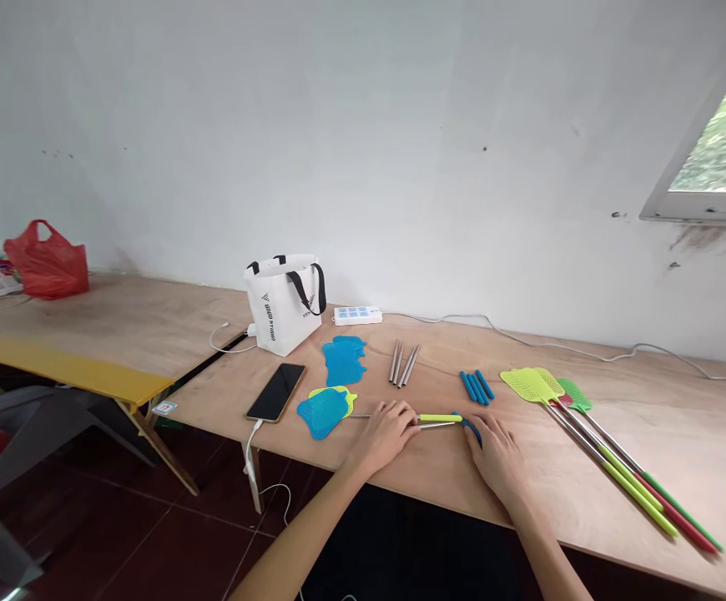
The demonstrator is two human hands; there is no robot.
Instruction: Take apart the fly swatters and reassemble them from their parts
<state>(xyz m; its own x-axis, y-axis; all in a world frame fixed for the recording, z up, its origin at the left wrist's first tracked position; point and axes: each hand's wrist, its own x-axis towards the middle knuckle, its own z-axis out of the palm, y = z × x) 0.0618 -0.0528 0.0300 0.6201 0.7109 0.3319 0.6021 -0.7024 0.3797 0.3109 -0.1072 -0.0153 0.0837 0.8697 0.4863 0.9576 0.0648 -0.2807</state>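
Observation:
Low over the table's front edge, my left hand (390, 430) has its fingers closed over thin metal rods. From under it a yellow-green handle (439, 417) and a bare silver rod (436, 426) run to the right. To its left lie a blue fly swatter head (322, 413) and a yellow-green one (350, 399) partly beneath it. My right hand (497, 451) closes on a blue tube-shaped handle (472, 430), partly hidden by the fingers, close to the rod's right end.
Behind my hands lie blue swatter heads (343, 359), several metal rods (404, 365) and several blue handles (476, 387). Assembled fly swatters (613, 459) rest at right. A phone (276, 392), a white bag (284, 309) and a power strip (357, 315) stand left and behind.

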